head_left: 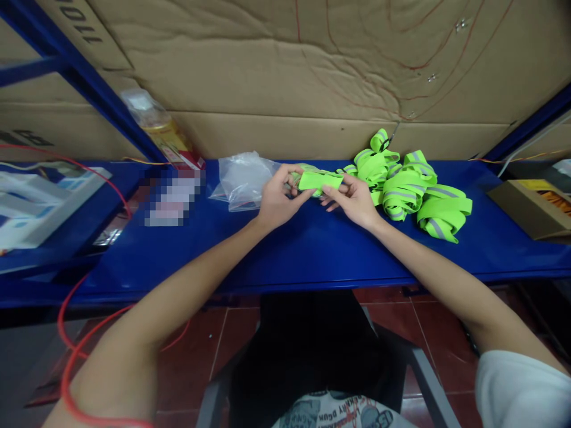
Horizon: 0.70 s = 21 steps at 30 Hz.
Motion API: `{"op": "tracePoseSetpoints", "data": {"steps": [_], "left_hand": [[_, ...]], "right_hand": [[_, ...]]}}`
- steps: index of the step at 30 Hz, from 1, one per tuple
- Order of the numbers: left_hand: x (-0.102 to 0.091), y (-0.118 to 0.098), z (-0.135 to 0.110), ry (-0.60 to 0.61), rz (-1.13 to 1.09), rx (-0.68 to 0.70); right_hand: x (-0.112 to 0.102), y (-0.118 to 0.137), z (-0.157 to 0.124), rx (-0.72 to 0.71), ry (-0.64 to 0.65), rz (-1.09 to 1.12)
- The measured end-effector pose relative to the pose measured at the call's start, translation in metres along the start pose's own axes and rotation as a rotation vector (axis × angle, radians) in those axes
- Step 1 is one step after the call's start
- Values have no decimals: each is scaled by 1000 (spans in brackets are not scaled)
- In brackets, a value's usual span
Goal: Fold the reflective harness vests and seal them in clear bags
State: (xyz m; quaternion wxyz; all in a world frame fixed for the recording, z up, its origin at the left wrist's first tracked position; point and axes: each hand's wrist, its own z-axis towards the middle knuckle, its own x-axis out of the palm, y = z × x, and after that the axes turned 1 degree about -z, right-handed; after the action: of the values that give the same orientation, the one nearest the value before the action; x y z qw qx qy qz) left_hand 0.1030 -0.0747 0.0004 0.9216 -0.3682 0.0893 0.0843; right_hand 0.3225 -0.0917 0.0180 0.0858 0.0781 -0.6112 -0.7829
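Note:
Both my hands meet over the blue shelf [312,249] and hold one folded neon-green strap [317,180] with a grey reflective stripe. My left hand [277,199] pinches its left end with fingers curled. My right hand [352,199] grips the right end, thumb on top. Just right of them lies a heap of the same green reflective straps [417,196]. A clear plastic bag [243,181] lies left of my left hand.
Cardboard sheets [312,71] line the back. A bottle in plastic wrap [160,128] leans on the blue upright. White boxes [40,202] sit far left, an open cardboard box [530,205] far right. A red cable [71,333] loops below the shelf. A chair frame [423,368] stands beneath.

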Motion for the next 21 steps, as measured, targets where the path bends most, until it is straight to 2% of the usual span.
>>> {"op": "tracePoseSetpoints", "data": {"steps": [3,7,15,17,21], "left_hand": [[7,-1,-4,0,-82,-80],[13,-3,-9,65,-159,-140],[11,-8,-12,173,-224,-148],[11,-7,-11,162,-232,-161],[11,-2,-8,67,-237,-188]], "right_hand": [[1,-2,0,-1,-31,-13],[3,0,-4,41,-68,-90],[5,9,-9,68,-120,-196],[2,8,-9,38,-121,-239],[-4,6,-8,-43,-103,-427]]}}
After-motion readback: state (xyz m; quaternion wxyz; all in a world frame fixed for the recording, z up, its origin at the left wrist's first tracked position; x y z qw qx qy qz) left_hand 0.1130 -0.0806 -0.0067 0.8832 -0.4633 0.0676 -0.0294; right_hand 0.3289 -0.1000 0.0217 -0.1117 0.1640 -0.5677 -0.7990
